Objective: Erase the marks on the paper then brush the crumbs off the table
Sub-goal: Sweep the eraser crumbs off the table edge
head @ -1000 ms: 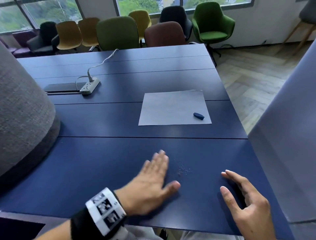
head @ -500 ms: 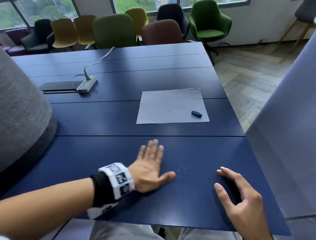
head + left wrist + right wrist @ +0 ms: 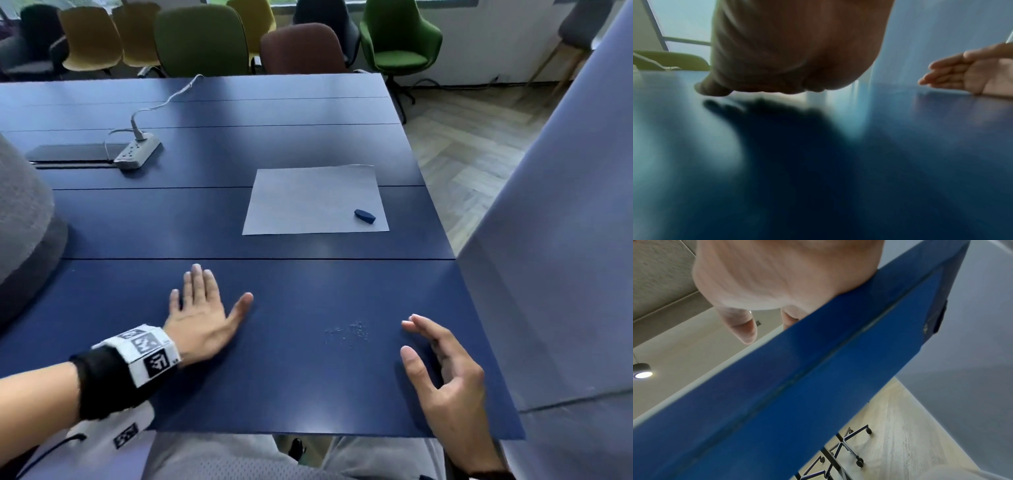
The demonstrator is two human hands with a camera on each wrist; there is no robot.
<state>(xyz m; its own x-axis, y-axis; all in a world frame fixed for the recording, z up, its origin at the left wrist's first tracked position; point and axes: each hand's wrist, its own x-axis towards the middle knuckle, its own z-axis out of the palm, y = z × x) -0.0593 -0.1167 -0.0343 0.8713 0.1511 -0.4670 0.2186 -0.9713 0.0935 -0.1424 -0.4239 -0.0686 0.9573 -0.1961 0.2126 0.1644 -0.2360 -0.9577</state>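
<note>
1. The left hand [image 3: 200, 317] lies flat on the blue counter [image 3: 291, 387], its fingers [image 3: 197, 279] straight and close together, thumb spread to the right, holding nothing.
2. The right hand [image 3: 445, 373] stands on its edge near the counter's near right corner, fingers [image 3: 419, 323] loosely extended and slightly apart, palm facing left, also holding nothing.
3. Between the two hands lies a small scatter of pale crumbs [image 3: 347, 332], closer to the right hand and well apart from the left.
4. Farther off, the paper [image 3: 308, 202] lies flat with the dark eraser [image 3: 364, 216] resting near its near right corner; no marks show on it.
5. Erasing looks finished, and crumb-brushing appears to be the step in hand.
6. The next move likely calls for a flat sweep of the left hand rightward, pushing the crumbs toward the cupped right hand or over the counter's edge.
</note>
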